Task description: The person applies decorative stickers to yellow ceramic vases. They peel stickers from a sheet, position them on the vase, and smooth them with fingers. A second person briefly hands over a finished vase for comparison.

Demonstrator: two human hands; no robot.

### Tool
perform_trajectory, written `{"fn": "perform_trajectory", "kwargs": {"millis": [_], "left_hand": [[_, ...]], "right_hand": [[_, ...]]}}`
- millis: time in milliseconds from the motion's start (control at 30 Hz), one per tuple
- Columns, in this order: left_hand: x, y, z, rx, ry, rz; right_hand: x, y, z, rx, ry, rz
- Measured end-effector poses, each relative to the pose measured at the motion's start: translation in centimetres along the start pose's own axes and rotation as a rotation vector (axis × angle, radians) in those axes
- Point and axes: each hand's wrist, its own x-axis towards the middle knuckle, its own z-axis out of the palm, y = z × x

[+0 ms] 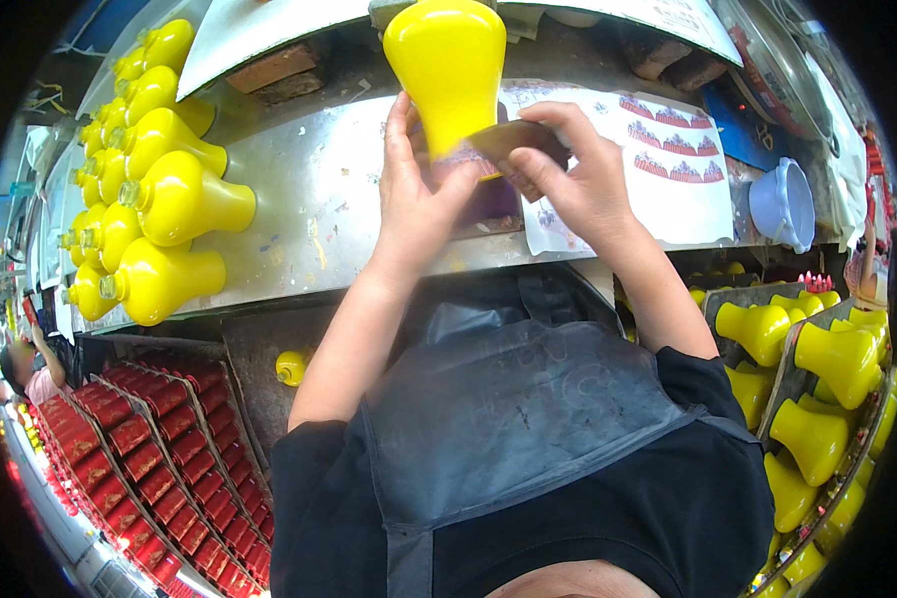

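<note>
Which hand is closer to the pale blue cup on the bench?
Right. The right hand is at the yellow bottle, beside the sticker sheet that leads to the blue cup; the left hand is farther, on the bottle's other side.

I am pressing a small label (468, 151) against the lower part of the yellow bottle (448, 60); its colours are hard to make out under my fingers. A white sheet of stickers (658, 169), rows of small red and blue labels, is lying at the right end of the metal bench (309, 199), curling toward its front edge.
</note>
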Motion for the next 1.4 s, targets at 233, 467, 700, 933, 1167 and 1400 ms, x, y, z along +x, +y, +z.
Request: {"fn": "perform_trajectory", "kwargs": {"millis": [233,467,700,933,1167,1400], "left_hand": [[-0.2,-0.4,-0.7,0.088,-0.029,0.032],[0.1,0.0,0.3,0.628,0.114,0.193],[0.3,1.1,-0.9,-0.068,-0.010,-0.009],[0.4,1.4,-2.1,-0.493,-0.013,-0.115],[0.1,1.1,-2.6,-0.712,-0.059,-0.121],[0.1,1.2,-2.5,-0.653,-0.081,-0.112]], "right_hand": [[1.4,0.3,0.2,-0.060,0.095,0.103],[-1.0,-1.7,0.0,0.099,-0.090,0.229],[-0.9,-1.4,0.3,0.401,0.142,0.366],[0.7,-3.3,-0.7,0.078,-0.029,0.225],[2.8,-3.1,-0.9,0.245,-0.047,-0.104],[4.3,-3.4,-1.1,0.207,0.034,-0.177]]}}
